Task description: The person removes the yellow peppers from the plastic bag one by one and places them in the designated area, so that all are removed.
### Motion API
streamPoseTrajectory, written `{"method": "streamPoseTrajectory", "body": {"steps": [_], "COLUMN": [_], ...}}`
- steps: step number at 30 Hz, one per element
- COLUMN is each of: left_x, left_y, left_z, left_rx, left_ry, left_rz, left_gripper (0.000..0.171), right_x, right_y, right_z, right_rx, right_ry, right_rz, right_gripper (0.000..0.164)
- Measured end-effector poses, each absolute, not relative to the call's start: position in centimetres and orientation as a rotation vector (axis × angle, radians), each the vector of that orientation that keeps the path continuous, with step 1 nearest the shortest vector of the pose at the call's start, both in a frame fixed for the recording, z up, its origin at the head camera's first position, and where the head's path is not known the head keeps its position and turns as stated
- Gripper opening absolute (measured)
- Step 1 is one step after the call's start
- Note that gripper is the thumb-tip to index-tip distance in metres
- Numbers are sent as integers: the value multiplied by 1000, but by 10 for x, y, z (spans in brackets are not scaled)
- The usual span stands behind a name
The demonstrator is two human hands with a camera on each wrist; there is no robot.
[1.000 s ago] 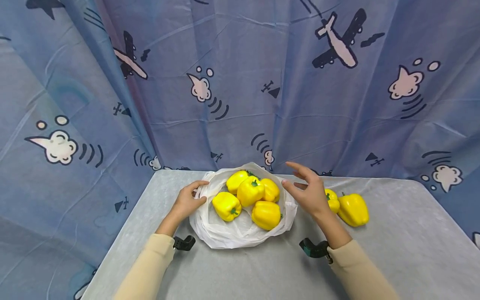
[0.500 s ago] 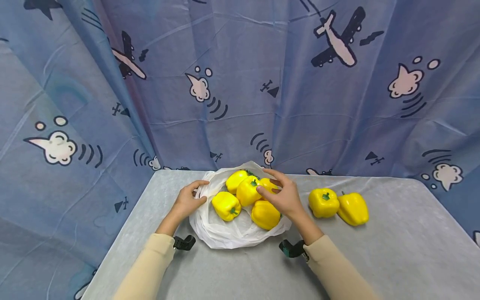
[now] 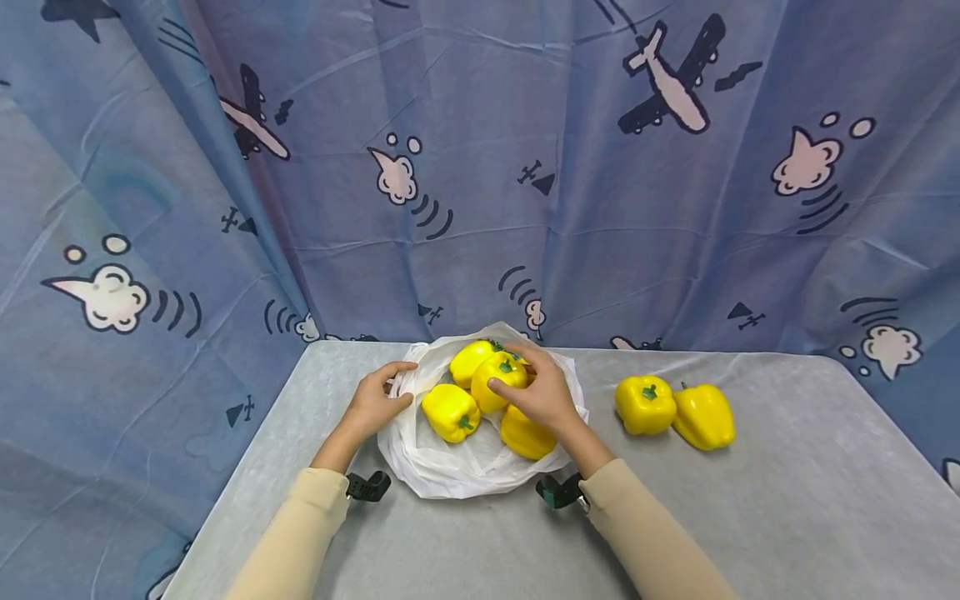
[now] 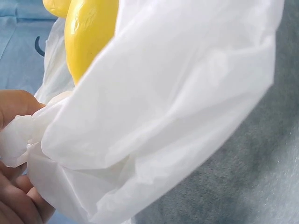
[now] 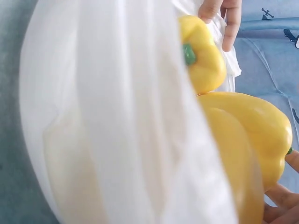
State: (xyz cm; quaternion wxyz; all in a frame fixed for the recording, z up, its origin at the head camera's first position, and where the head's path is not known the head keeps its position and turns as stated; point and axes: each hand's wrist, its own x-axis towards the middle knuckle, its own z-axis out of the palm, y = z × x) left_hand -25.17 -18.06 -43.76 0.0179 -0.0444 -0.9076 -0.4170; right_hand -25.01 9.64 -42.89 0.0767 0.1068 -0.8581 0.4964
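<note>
A white plastic bag (image 3: 420, 467) stands with its mouth spread wide, several yellow bell peppers inside. My left hand (image 3: 375, 402) grips the bag's left rim; the left wrist view shows bunched plastic (image 4: 18, 140) between thumb and fingers. Inside the bag, my right hand (image 3: 546, 393) reaches over from the right, thumb and fingers around the middle yellow bell pepper (image 3: 491, 379). In the right wrist view, its fingers (image 5: 280, 200) lie against a pepper (image 5: 261, 130), partly hidden behind the bag wall. One front-left pepper (image 3: 450, 412) lies near the left rim.
Two yellow bell peppers (image 3: 645, 406) (image 3: 705, 417) lie side by side on the grey table (image 3: 787, 500), right of the bag. A blue patterned curtain (image 3: 465, 167) hangs behind and along the left side. Black wrist cameras sit on both wrists.
My right hand has moved left from beside the loose peppers, over the bag and down onto the middle pepper. My left hand keeps its place on the rim.
</note>
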Motion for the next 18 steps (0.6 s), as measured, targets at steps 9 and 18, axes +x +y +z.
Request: {"method": "streamPoseTrajectory", "body": {"steps": [9,18], "left_x": [-252,-252], "left_y": [-181,-180], "left_z": [-438,-438], "left_rx": [-147,-152], "left_ry": [-2811,-2810], "left_rz": [-1296,-1306], "left_gripper": [48,47], "right_x": [-252,-251], "right_y": [94,93], "right_z": [-432,-432], "right_rx": [343,315], "right_ry": [-2585,-2597], "right_rz": [1402,1365], "right_gripper": [62,56]}}
